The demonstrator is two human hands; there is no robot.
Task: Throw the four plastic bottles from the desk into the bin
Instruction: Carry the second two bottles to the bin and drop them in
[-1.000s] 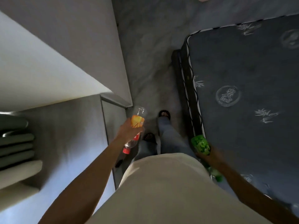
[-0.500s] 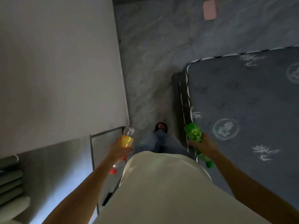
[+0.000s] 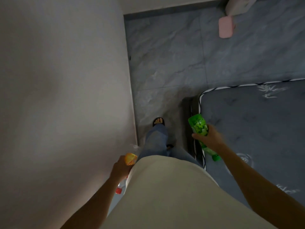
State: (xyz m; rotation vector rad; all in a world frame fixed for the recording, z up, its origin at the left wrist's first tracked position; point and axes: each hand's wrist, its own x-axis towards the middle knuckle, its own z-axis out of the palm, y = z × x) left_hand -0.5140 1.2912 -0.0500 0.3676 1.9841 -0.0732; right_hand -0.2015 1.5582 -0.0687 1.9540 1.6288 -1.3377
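I see both hands low: left hand [image 3: 121, 168] grips the orange-labelled clear plastic bottle [image 3: 127, 166], right hand [image 3: 209, 138] the green plastic bottle [image 3: 200, 131]; both caps point back toward me.

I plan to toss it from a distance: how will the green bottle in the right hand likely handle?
The green bottle looks empty, so probably light and prone to drift. The right hand wraps it easily, suggesting thin, squeezable plastic. Its round body would likely roll if it lands on the floor.
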